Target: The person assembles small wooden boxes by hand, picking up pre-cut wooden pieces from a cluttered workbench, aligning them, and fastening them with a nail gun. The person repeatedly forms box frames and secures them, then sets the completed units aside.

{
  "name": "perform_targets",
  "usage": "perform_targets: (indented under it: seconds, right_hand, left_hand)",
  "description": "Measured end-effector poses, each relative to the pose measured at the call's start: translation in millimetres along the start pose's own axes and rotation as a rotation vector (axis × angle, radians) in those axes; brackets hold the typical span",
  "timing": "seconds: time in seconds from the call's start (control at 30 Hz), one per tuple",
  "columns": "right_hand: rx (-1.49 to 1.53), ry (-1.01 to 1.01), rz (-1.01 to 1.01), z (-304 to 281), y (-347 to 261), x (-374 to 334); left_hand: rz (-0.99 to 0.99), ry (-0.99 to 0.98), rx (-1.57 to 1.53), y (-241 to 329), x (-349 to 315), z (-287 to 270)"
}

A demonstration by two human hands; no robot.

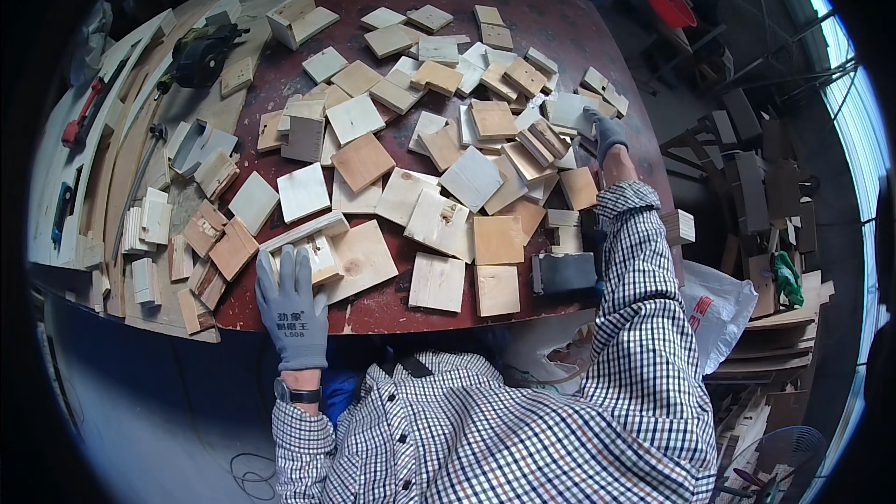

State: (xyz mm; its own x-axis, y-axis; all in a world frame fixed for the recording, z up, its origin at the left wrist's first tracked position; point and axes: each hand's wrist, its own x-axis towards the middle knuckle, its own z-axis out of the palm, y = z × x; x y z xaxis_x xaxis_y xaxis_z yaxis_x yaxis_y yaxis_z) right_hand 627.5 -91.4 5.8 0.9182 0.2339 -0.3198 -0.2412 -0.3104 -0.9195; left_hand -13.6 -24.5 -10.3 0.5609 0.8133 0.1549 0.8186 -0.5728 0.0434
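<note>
My left hand (pixel 292 303), in a grey work glove, is at the table's near edge. Its fingers are stretched out against a small stack of pale wooden blocks (pixel 322 259), the thumb set apart. On the right, my gloved right hand (pixel 611 133) reaches farther over the table. Its fingers are apart, with the fingertips at a pale wooden block (pixel 571 112); part of the hand's underside is hidden. Many square wooden blocks lie loosely heaped between my hands, among them an orange-brown block (pixel 363 162) and a knotted block (pixel 441 224).
The dark red table (pixel 401 266) carries the heap. Long boards (pixel 140 121) line its left side, with a dark power tool (pixel 207 54) and a red-handled tool (pixel 84 114) on them. A dark box-like object (pixel 564 273) sits near my right forearm. Beyond the right edge are a white bag (pixel 717 308) and wood scraps.
</note>
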Motion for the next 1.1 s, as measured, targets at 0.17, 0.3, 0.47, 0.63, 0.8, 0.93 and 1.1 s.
perform_targets:
  seconds: [0.17,0.3,0.47,0.63,0.8,0.93,1.1]
  right_hand:
    - [-0.331,0.272,-0.393,-70,16,59]
    - [-0.595,0.385,-0.583,-89,21,77]
    - [-0.67,0.198,-0.497,-80,3,35]
    - [-0.856,0.206,-0.501,-102,1,47]
    - [-0.803,0.168,-0.393,-97,-12,17]
    - [-0.93,0.335,-0.338,-138,-9,32]
    - [-0.717,0.204,-0.255,-123,-7,31]
  left_hand:
    - [0.04,-0.006,-0.009,9,7,0]
    - [0.045,0.024,0.004,8,7,-2]
    - [0.043,0.035,0.027,6,5,-1]
    - [0.049,0.028,0.005,6,6,2]
    - [0.037,0.059,0.023,1,1,0]
    - [0.077,0.056,0.033,5,5,4]
    - [0.064,0.034,0.056,5,6,3]
